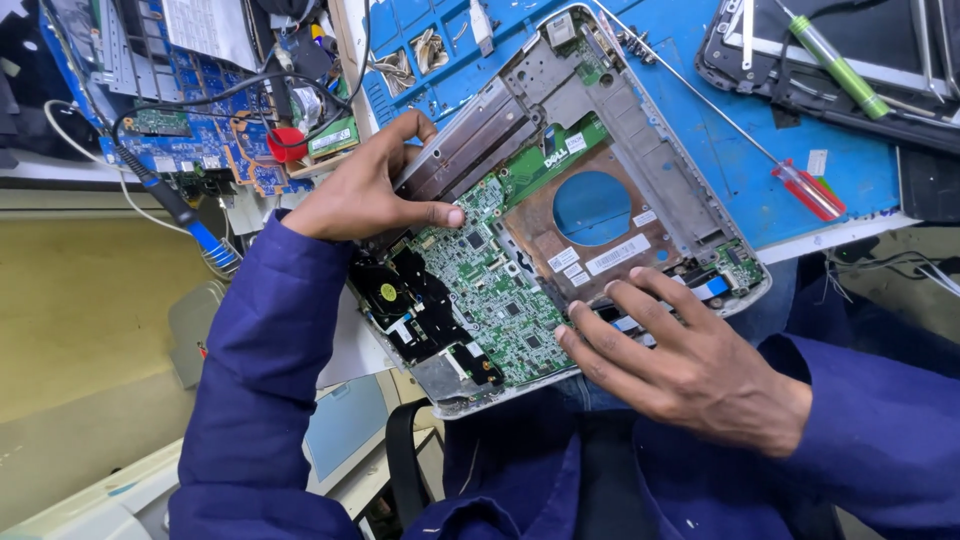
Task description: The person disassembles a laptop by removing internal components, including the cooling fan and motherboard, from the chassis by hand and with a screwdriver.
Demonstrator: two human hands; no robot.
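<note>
Room around the opened laptop base (640,170) is pretty tight: it sits tilted, its far end on the blue tabletop (740,150), its near edge hanging over the person's lap. A red-handled screwdriver (806,188) lies just off its 3 o'clock side, and loose circuit boards (190,140) crowd 10 o'clock. Left hand (365,190) grips the 9 o'clock edge, fingers (440,214) curled, thumb on the green motherboard (490,290). Right hand (680,355) lies flat, fingers spread, holding nothing, at 5 o'clock.
</note>
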